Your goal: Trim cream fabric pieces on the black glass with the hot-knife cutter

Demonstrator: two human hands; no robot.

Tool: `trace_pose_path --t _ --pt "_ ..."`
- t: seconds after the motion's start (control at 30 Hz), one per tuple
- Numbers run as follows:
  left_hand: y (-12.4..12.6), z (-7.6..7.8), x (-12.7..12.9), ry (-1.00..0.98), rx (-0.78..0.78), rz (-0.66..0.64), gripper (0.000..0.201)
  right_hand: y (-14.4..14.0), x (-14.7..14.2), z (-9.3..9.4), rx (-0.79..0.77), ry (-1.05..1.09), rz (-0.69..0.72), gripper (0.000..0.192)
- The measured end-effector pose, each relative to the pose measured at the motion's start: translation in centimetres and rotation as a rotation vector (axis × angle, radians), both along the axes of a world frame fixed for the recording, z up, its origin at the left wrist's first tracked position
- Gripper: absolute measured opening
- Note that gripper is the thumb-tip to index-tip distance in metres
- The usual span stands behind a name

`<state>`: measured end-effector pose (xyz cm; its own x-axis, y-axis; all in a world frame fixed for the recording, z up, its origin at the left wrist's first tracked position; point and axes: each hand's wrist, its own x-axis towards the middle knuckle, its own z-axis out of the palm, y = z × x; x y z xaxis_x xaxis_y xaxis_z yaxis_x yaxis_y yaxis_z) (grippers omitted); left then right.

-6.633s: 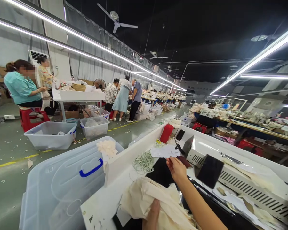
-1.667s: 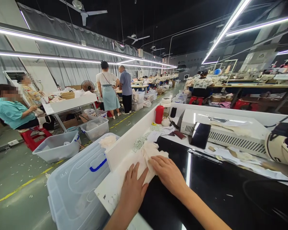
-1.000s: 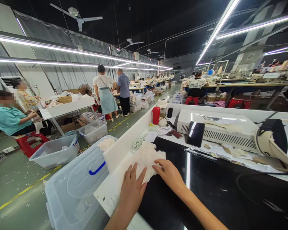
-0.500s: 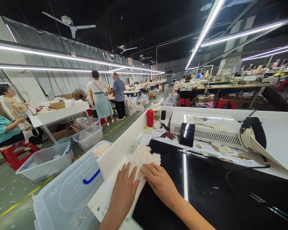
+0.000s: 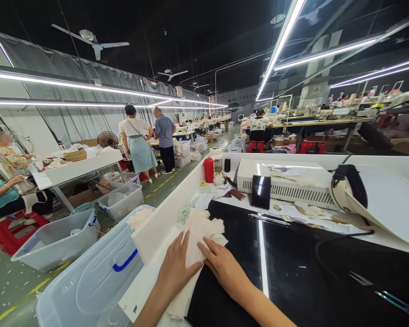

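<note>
A cream piece of thin fabric [image 5: 204, 223] with a ragged far edge lies at the left of the worktop, partly over a glossy black sheet [image 5: 276, 268]. My left hand [image 5: 174, 260] rests on its left side, fingers spread and thumb stretched towards the right. Opposite it, my right hand [image 5: 226, 268] lies with fingers extended on the fabric's right part, next to the black sheet. Both palms face down, and the fabric beneath them is hidden. Pale green cord [image 5: 187, 212] is bunched just beyond the fabric.
A red container [image 5: 208, 170], a phone [image 5: 261, 191] and a long white box [image 5: 286, 177] stand along the back. Tweezers [image 5: 361, 278] lie on the right. Left of the low white wall is a lidded plastic bin [image 5: 98, 277]. Several people sit or stand farther off.
The view has shifted slightly right. My left thumb has spread out across the fabric towards my right hand. The fabric's right edge shows more folds near my right fingers.
</note>
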<state>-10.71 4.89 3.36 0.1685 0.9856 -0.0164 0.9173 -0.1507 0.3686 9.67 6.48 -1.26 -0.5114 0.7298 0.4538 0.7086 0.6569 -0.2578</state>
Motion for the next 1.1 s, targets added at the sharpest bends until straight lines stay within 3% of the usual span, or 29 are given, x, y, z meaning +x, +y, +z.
trace_pose_path --t 0.27,0.47,0.67,0.83,0.97,1.1 --pt "1.0 -0.9 0.0 -0.076 0.041 0.08 0.09 1.7 -0.9 -0.3 -0.01 0.022 0.037 0.052" --pt "1.7 -1.5 -1.4 -0.18 0.058 0.109 0.095 -0.2 0.1 0.5 -0.02 0.096 0.005 0.054" --pt "3.3 -1.0 -2.2 -0.307 0.189 0.128 0.053 -5.0 2.7 1.5 -0.073 0.198 -0.002 0.037" --pt "3.8 -0.3 -1.5 -0.406 0.288 0.122 0.021 -7.5 4.4 0.6 -0.154 0.283 0.023 0.033" --pt "3.7 0.6 -1.2 -0.474 0.331 0.123 0.012 -7.9 4.7 -0.3 -0.195 0.345 0.013 0.032" --pt "3.6 2.1 -1.3 -0.555 0.292 0.127 0.016 -7.9 4.6 -0.6 -0.274 0.427 0.012 0.032"
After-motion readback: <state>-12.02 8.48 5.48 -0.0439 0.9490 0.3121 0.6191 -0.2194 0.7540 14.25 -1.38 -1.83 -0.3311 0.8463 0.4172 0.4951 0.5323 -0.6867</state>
